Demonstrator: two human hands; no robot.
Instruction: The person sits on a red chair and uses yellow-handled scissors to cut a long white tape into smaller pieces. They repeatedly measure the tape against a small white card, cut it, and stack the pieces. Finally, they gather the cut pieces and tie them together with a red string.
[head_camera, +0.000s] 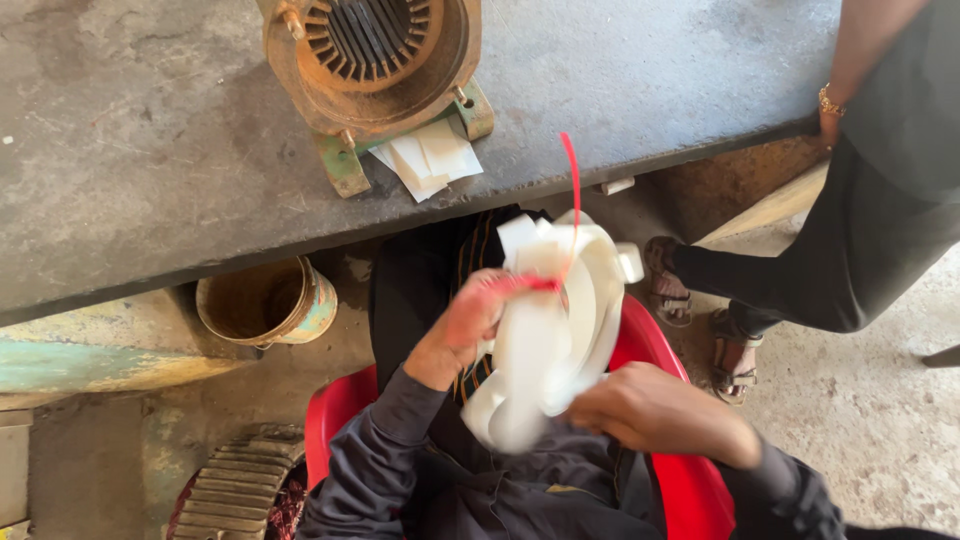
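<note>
A loose roll of white strip material (550, 325) hangs over my lap, tied with a thin red string (572, 190) that sticks upward. My left hand (458, 328) grips the roll at its left side where the red string is knotted; this hand is blurred. From the right, my right hand (650, 408) holds the lower edge of the roll. I sit on a red plastic chair (660, 345) in front of a grey workbench (150, 150). On the bench stands a rusty motor stator housing (372, 60) with several cut white paper strips (428, 160) lying at its foot.
A rusty tin can (265, 300) sits under the bench edge at left. A ribbed metal casing (235, 490) lies on the floor at lower left. Another person in dark clothes and sandals (860, 240) stands at the right, one hand on the bench corner.
</note>
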